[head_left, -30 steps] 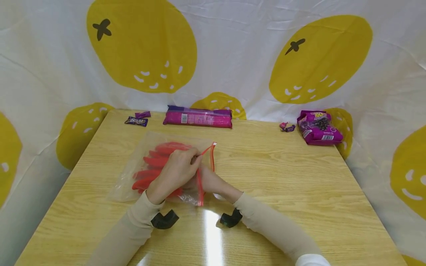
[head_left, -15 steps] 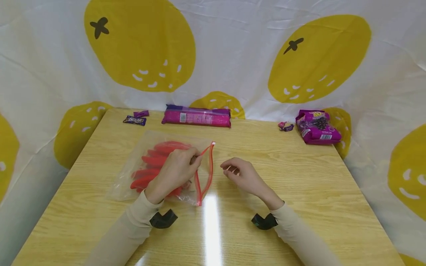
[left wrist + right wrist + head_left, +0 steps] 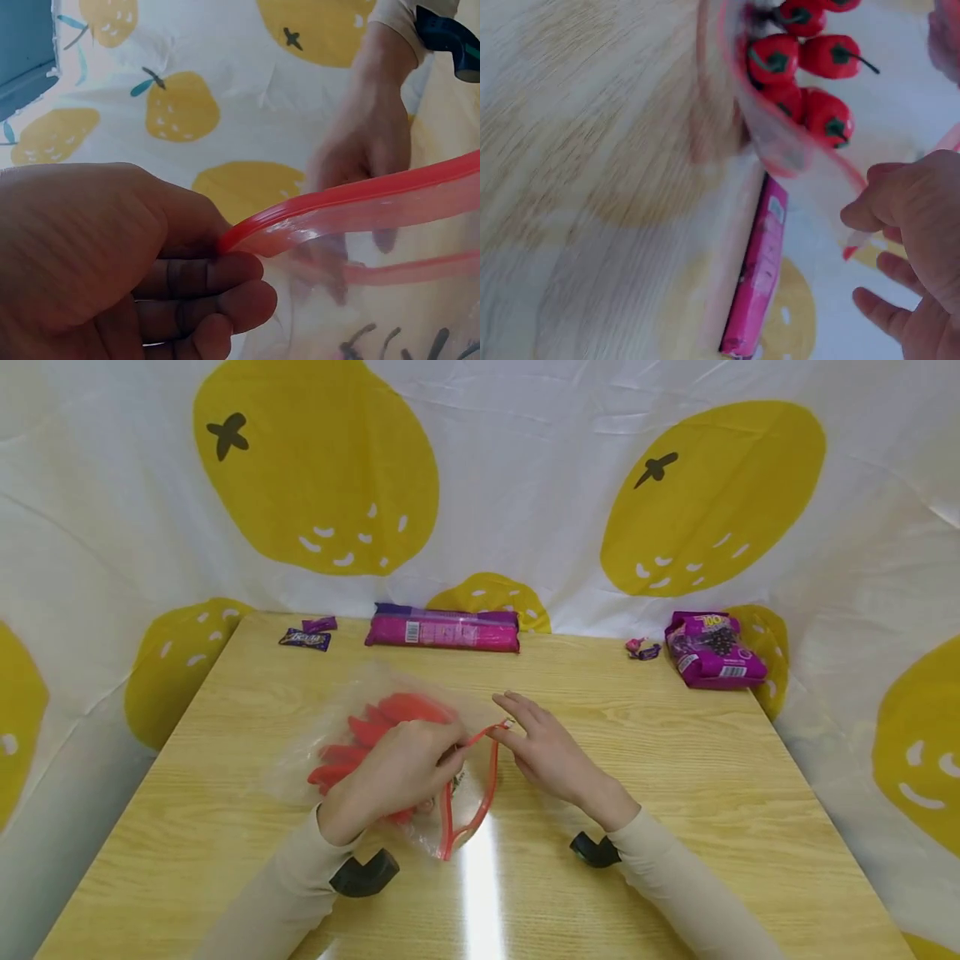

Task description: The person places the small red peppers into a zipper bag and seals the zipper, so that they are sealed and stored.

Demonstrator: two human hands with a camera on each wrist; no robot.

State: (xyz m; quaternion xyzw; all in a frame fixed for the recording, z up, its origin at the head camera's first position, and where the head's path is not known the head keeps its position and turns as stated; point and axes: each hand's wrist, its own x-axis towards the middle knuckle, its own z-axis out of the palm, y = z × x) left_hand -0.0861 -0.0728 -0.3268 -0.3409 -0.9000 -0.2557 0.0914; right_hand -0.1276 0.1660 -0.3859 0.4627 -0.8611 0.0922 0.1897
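A clear zip bag (image 3: 447,827) with a red zip edge lies on the table, its mouth spread toward the right. Inside are several red peppers (image 3: 337,768); the right wrist view shows their green stems (image 3: 778,61). My left hand (image 3: 397,772) covers part of the bag and pinches the red rim between thumb and forefinger, which the left wrist view shows close up. At the far corner of the mouth, my right hand (image 3: 555,756) pinches the bag by the small white slider (image 3: 508,723), the other fingers extended.
Along the back lie a long pink-purple packet (image 3: 442,628), small purple wrapped sweets (image 3: 306,638) at left, and small wrapped sweets (image 3: 642,649) near a purple bag (image 3: 716,649) at right. A lemon-print cloth (image 3: 517,485) hangs behind the wooden table (image 3: 645,710).
My right hand came out of the bag, drew off to the right, then took the zip corner. The bag's mouth has shifted slightly right and nearer, with the left hand still on its rim.
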